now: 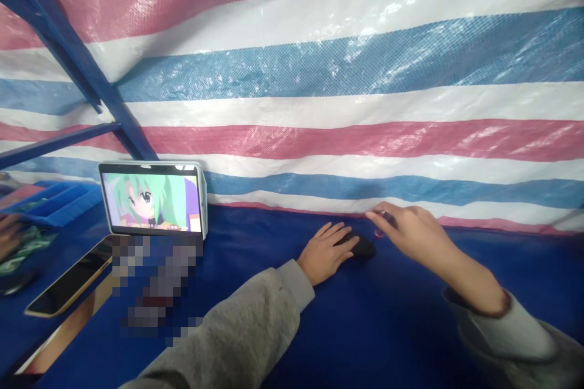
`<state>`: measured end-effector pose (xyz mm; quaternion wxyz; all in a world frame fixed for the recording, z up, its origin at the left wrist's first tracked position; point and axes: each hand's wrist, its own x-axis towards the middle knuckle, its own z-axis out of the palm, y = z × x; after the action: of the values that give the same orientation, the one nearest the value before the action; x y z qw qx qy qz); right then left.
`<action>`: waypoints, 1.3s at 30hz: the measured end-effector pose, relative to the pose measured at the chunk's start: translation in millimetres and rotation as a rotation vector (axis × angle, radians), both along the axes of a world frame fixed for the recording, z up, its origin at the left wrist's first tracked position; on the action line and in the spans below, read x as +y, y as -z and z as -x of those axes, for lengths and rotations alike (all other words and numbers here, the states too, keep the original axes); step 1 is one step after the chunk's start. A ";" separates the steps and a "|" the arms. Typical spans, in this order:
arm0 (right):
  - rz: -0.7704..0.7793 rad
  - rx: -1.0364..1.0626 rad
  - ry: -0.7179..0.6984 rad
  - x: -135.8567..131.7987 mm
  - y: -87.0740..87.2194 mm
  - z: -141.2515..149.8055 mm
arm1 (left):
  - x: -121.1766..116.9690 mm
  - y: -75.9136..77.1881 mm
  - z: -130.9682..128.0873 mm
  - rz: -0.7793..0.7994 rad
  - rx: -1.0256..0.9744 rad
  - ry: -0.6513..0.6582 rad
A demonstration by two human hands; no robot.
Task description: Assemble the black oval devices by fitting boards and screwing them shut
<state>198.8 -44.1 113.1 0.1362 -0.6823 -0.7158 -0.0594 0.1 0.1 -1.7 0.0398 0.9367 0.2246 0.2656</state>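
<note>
My left hand (325, 251) lies flat on the blue table cover, fingers stretched out, their tips resting on a small dark object (362, 247). My right hand (407, 230) hovers just right of it, fingers pinched together around something tiny, with a small reddish-pink bit (378, 233) showing below the fingertips. Both arms wear grey sleeves.
A tablet (152, 199) showing a cartoon stands at the left against a striped red, white and blue tarp (347, 73). A dark phone (73, 279) lies in front of it. Blue bins (55, 202) and a blue metal frame (68, 48) are at the far left.
</note>
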 end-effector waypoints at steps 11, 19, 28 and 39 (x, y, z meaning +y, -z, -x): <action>-0.050 0.022 -0.066 0.0 1.2 -2.6 | 0.1 -4.5 1.9 0.030 0.033 -0.003; -0.014 -0.011 -0.046 -0.4 0.4 -1.3 | -0.8 -6.4 5.1 0.045 0.116 0.032; 0.042 0.210 -0.179 -18.9 -19.0 -13.1 | -3.2 -8.1 7.2 0.173 0.022 -0.034; 0.216 0.218 -0.392 -44.8 -12.2 -16.5 | 5.6 -7.1 10.4 0.425 -0.173 -0.067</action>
<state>215.3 -88.9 125.3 0.1481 -0.5433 -0.8178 0.1191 -10.3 5.7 5.4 0.2463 0.8730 0.3021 0.2930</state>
